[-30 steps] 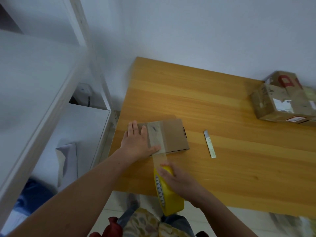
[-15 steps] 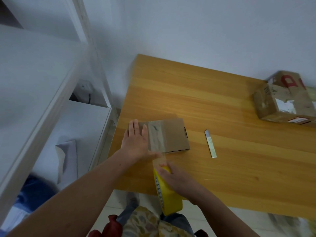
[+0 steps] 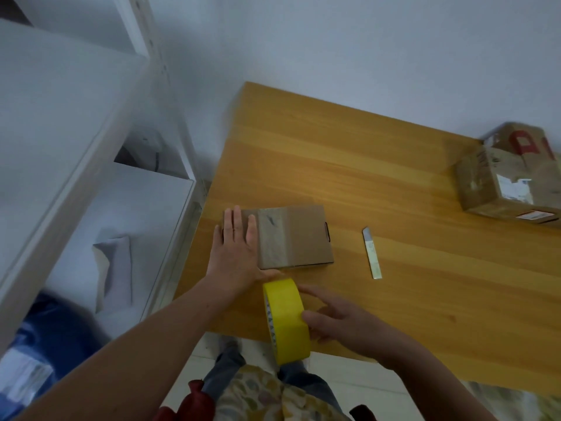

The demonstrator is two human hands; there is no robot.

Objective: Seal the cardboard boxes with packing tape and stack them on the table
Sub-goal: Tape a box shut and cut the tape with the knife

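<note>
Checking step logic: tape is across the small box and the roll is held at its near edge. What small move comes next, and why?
Probably cut the strip free of the tape roll. The strip already crosses the small box, the left hand presses flat on it, the right hand holds the roll by the near edge, and a blade lies on the table to its right.

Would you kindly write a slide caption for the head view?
Left hand presses a small cardboard box while the right hand holds a yellow tape roll.
</note>
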